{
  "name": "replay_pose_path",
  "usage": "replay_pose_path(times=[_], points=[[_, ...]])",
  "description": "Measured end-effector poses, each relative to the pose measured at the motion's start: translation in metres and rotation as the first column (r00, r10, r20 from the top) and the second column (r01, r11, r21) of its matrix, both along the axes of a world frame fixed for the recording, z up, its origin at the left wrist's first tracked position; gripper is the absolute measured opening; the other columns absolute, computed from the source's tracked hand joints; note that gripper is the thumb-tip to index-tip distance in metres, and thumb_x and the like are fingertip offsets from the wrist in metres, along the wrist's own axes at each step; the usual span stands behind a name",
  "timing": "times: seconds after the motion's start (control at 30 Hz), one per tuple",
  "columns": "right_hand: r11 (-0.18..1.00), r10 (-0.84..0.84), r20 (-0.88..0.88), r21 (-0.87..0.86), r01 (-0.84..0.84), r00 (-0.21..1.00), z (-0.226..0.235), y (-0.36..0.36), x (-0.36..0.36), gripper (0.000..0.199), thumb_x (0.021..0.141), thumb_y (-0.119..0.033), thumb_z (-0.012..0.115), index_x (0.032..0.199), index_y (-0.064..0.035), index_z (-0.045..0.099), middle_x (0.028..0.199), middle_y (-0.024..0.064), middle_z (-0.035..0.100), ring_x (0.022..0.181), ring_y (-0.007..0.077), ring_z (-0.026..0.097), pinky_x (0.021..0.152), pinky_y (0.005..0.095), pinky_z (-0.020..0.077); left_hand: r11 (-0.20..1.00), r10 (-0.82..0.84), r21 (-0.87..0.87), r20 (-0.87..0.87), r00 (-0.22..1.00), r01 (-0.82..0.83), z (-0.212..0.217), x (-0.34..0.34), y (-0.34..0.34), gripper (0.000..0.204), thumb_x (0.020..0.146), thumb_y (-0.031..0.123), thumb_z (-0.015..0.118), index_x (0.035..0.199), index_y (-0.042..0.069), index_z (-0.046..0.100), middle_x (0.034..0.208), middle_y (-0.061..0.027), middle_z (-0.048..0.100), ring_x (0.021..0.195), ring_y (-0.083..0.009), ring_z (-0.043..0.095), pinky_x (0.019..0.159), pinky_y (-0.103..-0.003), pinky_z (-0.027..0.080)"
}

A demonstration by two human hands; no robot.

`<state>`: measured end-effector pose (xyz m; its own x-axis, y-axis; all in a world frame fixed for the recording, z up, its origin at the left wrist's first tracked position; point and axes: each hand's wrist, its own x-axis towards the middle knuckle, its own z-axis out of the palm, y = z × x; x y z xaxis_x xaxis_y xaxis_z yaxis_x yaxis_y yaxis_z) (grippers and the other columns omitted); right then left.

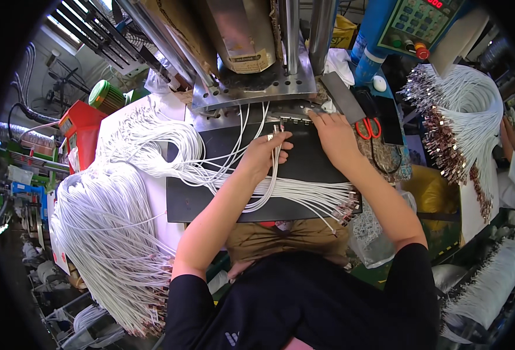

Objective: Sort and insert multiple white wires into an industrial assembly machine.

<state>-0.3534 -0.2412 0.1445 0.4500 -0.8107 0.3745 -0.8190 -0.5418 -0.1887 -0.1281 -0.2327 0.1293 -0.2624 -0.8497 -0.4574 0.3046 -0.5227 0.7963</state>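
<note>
My left hand (263, 155) is closed around a few white cables (275, 166). Small metal connectors (278, 128) on their ends stick up past my fingers. To its right, my right hand (334, 139) lies with outstretched fingers at the edge of a metal mould bar (292, 119), fingertips touching it. Two more white cables (243, 125) run from the press's base down toward the left. On the black work mat (321, 166) below my hands, a bundle of white cables (304, 189) stretches right, ending in brownish connectors (345, 210).
The press (254, 93) with steel columns stands just ahead. Large heaps of white cables (105, 227) cover the left side; another coil (473, 99) is at right. Red-handled scissors (368, 128) lie beside my right forearm. A blue-mounted control panel (421, 32) overhangs the far right.
</note>
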Motion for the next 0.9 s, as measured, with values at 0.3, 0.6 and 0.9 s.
replay_pose_path(times=[0.3, 0.6, 0.9], points=[[0.783, -0.129, 0.491, 0.584, -0.215, 0.862, 0.000, -0.008, 0.009, 0.038, 0.090, -0.011, 0.057, 0.126, -0.0012, 0.063, 0.086, 0.0058, 0.063, 0.069, 0.0167, 0.059, 0.058, 0.0307, 0.0480, 0.989, -0.124, -0.043, 0.252, 0.960, 0.139, 0.001, -0.005, 0.013, 0.028, 0.094, 0.026, 0.071, 0.102, -0.001, 0.070, 0.080, -0.0040, 0.066, 0.069, -0.0131, 0.064, 0.065, -0.027, 0.053], [0.570, -0.511, 0.630, 0.758, -0.318, 0.585, -0.026, -0.006, 0.013, 0.039, 0.096, -0.018, 0.047, 0.124, -0.0009, 0.067, 0.080, 0.0042, 0.065, 0.065, 0.0094, 0.056, 0.055, 0.0254, 0.0429, 0.948, -0.254, -0.085, 0.376, 0.891, 0.306, 0.003, -0.010, 0.015, 0.022, 0.091, 0.020, 0.074, 0.095, -0.001, 0.069, 0.076, -0.0039, 0.065, 0.066, -0.0119, 0.062, 0.062, -0.026, 0.052], [0.771, -0.284, 0.669, 0.585, -0.252, 0.686, -0.038, -0.008, 0.013, 0.033, 0.090, -0.018, 0.061, 0.118, -0.0028, 0.070, 0.082, 0.0076, 0.070, 0.077, 0.0146, 0.065, 0.072, 0.0292, 0.0507, 0.992, -0.106, -0.041, 0.226, 0.968, 0.118, 0.010, -0.010, 0.021, 0.030, 0.095, 0.028, 0.070, 0.100, -0.002, 0.071, 0.079, -0.0016, 0.065, 0.064, -0.0101, 0.059, 0.063, -0.024, 0.049]])
